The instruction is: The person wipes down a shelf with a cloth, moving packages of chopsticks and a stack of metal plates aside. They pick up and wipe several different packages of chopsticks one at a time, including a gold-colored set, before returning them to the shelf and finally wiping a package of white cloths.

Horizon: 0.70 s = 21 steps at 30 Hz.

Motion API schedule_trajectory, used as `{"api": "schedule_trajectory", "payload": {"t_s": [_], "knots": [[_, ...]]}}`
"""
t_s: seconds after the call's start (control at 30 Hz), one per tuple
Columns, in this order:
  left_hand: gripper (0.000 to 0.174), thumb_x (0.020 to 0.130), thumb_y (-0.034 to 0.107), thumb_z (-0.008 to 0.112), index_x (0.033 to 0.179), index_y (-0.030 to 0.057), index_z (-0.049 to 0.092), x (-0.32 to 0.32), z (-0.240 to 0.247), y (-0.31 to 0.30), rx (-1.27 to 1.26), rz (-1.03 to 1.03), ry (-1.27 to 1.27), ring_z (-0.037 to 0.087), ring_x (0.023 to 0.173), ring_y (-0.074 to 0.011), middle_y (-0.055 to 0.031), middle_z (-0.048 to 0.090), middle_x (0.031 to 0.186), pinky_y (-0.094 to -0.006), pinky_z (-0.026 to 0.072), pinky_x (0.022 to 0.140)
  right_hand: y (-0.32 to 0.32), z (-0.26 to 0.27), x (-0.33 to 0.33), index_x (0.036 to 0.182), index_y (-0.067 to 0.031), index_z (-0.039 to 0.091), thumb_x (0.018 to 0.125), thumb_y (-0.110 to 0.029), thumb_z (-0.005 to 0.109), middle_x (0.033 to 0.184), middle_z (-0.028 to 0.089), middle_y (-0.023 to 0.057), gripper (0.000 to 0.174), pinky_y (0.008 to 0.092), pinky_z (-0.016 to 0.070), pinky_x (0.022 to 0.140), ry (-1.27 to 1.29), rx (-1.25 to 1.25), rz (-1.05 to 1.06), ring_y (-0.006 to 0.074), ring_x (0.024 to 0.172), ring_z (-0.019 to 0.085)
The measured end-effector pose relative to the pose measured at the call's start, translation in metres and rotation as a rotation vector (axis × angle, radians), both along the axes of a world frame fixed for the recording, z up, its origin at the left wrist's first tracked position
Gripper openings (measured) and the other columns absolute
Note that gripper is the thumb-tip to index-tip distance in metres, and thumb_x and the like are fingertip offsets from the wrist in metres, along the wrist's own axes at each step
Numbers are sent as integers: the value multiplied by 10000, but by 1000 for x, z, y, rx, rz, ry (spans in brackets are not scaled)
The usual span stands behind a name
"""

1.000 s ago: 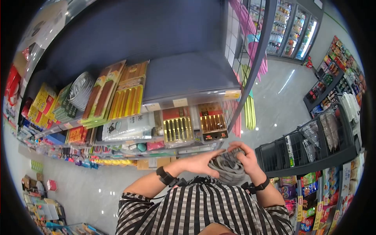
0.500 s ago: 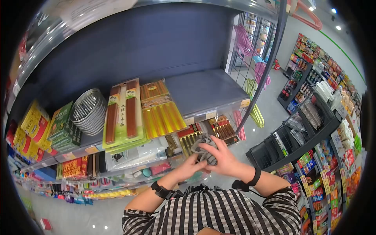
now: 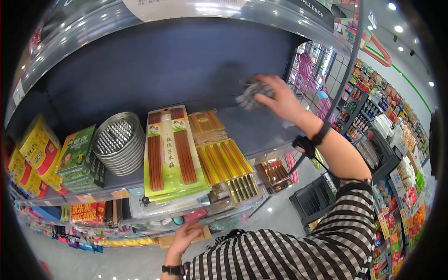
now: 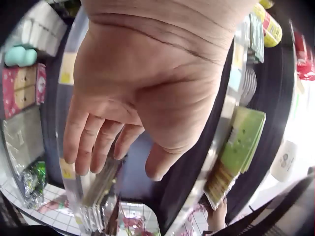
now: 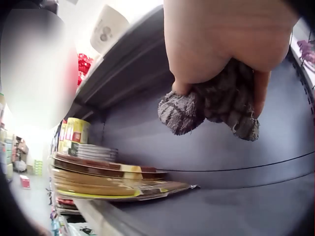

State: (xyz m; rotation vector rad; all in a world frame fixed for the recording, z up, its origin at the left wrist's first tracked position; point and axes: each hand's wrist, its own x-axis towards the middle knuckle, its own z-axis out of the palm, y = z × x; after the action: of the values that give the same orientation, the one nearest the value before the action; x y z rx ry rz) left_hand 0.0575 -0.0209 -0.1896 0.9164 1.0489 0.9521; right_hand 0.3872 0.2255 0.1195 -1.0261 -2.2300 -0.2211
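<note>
My right hand (image 3: 273,95) is raised to the dark blue back wall of the shelf and grips a bunched grey striped cloth (image 3: 251,93). In the right wrist view the cloth (image 5: 216,105) bulges out below the curled fingers (image 5: 184,86), close to the wall above the bare shelf board (image 5: 236,206). My left hand (image 3: 186,233) hangs low by the lower shelf edge, fingers relaxed, holding nothing. The left wrist view shows its palm (image 4: 142,93) with fingers loosely extended over the shelf fronts.
Packs of chopsticks (image 3: 170,149), yellow chopstick packs (image 3: 224,158), a stack of metal pans (image 3: 116,142) and green boxes (image 3: 77,156) fill the shelf's left part. A wire rack with pink hangers (image 3: 310,74) stands right. Snack shelves (image 3: 392,186) line the aisle.
Both hands held the cloth in front of my chest. Now my right hand alone has carried it up to the shelf's back wall, and my left hand has dropped low.
</note>
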Motion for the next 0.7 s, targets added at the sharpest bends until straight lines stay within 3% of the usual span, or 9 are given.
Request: {"api": "schedule_trajectory", "payload": {"t_s": [0.1,0.13,0.2,0.23,0.4,0.47,0.53,0.6,0.7], "knots": [[437,871,58,624,1261,-72,476,-19,-52,-30,-13,198,112,652,914,-217,-175,643,1080,-296,527,789,40,-23,-33,1289,-135,533,811,-462,629,1289,507,167,587,488,342,1016,-430,93,-83,373,1230,407],[437,871,58,624,1261,-72,476,-20,-57,-38,-10,204,118,652,914,-217,-175,643,1080,-296,527,789,51,-29,-41,1289,-135,533,811,-462,629,1289,507,167,587,488,342,1016,-424,96,-78,373,1230,407],[418,874,53,611,1247,-83,479,-20,-67,-52,-114,328,100,660,859,-216,-176,653,1040,-303,536,740,69,-36,-54,1286,-153,543,809,-488,608,1280,510,183,587,510,323,1035,-651,-278,166,377,1249,392],[418,874,53,611,1247,-83,479,-19,-74,-56,-114,337,98,660,859,-216,-176,653,1040,-303,536,740,73,-36,-58,1286,-153,543,809,-488,608,1280,510,183,587,510,323,1035,-653,-275,173,377,1249,392],[395,871,63,617,1221,-78,501,-9,-114,-68,-256,430,79,669,790,-222,-160,665,980,-299,540,682,80,-32,-52,1256,-141,568,832,-493,553,1279,520,175,551,469,344,1042,-736,-391,-97,354,1226,443],[395,863,71,625,1210,-79,509,-6,-116,-68,-254,423,72,671,796,-230,-158,664,968,-302,537,677,91,-41,-21,1162,-90,629,844,-428,540,1222,567,190,473,446,410,988,-702,-376,-257,338,1170,508],[423,850,93,640,1214,-78,508,-6,-125,-71,-255,411,95,671,781,-225,-155,662,956,-300,534,673,105,-44,18,1034,-43,680,838,-367,526,1068,642,210,409,445,478,900,-843,-455,-457,336,1062,590],[430,860,90,636,1219,-97,491,-12,-129,-73,-260,391,121,674,812,-224,-171,662,970,-292,540,704,110,-50,68,931,-21,694,825,-314,530,928,679,197,352,440,508,839,-892,-405,-544,351,941,641],[441,857,96,641,1213,-115,490,-10,-119,-66,-302,370,219,673,826,-215,-180,662,973,-283,541,711,116,-44,77,905,-17,688,815,-316,559,888,679,193,339,444,511,824,-819,-318,-536,361,892,651]]}}
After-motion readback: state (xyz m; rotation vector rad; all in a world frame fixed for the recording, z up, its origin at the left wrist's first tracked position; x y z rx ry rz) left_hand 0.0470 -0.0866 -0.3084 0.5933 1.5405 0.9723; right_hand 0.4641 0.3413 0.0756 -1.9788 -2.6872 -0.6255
